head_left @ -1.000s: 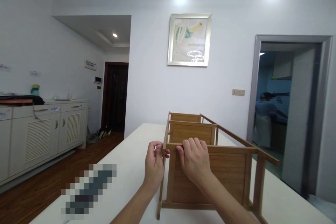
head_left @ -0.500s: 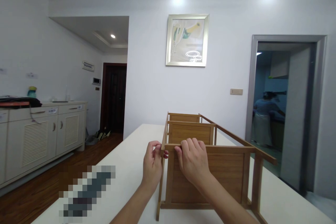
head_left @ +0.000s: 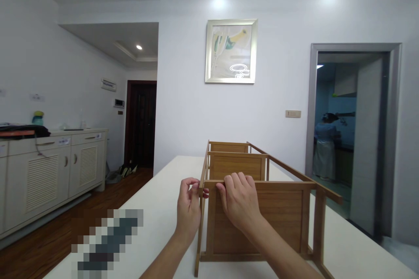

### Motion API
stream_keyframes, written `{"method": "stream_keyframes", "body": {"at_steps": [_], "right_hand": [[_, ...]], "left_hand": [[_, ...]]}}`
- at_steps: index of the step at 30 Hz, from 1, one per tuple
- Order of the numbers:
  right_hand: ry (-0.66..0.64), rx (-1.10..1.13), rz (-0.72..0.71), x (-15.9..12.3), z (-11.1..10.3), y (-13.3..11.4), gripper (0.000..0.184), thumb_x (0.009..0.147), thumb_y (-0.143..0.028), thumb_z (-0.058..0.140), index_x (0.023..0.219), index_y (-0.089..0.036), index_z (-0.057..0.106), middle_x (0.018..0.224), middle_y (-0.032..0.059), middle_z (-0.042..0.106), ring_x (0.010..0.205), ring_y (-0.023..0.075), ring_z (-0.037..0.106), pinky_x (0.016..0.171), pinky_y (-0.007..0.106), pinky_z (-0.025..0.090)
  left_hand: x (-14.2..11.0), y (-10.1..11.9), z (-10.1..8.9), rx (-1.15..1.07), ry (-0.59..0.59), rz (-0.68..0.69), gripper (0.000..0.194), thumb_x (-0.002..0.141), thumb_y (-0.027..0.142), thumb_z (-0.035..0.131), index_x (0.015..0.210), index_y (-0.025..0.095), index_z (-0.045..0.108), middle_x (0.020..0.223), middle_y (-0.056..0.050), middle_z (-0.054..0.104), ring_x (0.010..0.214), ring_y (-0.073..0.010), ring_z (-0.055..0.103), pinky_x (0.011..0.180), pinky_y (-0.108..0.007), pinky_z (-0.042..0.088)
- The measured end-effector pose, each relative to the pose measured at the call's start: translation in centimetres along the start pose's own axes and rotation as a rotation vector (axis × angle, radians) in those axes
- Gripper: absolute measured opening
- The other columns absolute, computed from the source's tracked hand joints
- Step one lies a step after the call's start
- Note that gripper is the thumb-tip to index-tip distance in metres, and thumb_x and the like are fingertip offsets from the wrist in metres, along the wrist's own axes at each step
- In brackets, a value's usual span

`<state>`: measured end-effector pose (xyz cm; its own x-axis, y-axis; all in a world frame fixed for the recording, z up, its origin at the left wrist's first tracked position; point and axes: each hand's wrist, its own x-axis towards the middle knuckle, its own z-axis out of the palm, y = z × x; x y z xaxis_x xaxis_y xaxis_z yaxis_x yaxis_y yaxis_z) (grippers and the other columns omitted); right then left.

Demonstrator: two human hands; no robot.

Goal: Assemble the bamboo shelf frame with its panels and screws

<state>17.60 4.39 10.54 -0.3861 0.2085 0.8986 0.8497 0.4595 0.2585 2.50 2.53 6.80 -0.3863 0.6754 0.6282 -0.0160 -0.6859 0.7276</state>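
Observation:
A brown wooden shelf rack (head_left: 262, 222) lies on its side on the white table (head_left: 157, 209), its panels standing upright one behind another. My right hand (head_left: 240, 198) is closed over the top edge of the nearest panel, fingers over the far side and thumb on the near side. At the panel's upper left corner, my left hand (head_left: 190, 205) is curled around the thin side rail (head_left: 201, 209), some fingertips showing past it. Its thumb and index finger are close together at the rail's outer face; anything small between them cannot be made out.
A blurred-out dark patch (head_left: 108, 244) covers something at the table's left edge. White cabinets (head_left: 49, 178) line the left wall. Through the doorway (head_left: 313, 117) at the right, another person (head_left: 324, 139) stands in a further room. A framed picture (head_left: 231, 52) hangs ahead.
Both hands keep their places on the rack. The view has shifted very slightly. The person in the far room has straightened from a bent posture.

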Motion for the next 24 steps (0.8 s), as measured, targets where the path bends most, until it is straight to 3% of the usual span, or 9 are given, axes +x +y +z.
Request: {"method": "stream_keyframes", "body": {"at_steps": [24], "right_hand": [[0.008,0.039,0.011,0.0,-0.05,0.03,0.03,0.099,-0.031,0.039,0.072,-0.021,0.048,0.071,0.0034,0.051,0.067,0.0192,0.039,0.067,0.034,0.024]], "left_hand": [[0.26,0.0,0.21,-0.001,0.008,0.016,0.032,0.092,0.053,0.048,0.093,0.021,0.05,0.081,0.0,0.061,0.07,-0.016,0.066,0.063,-0.03,0.055]]}}
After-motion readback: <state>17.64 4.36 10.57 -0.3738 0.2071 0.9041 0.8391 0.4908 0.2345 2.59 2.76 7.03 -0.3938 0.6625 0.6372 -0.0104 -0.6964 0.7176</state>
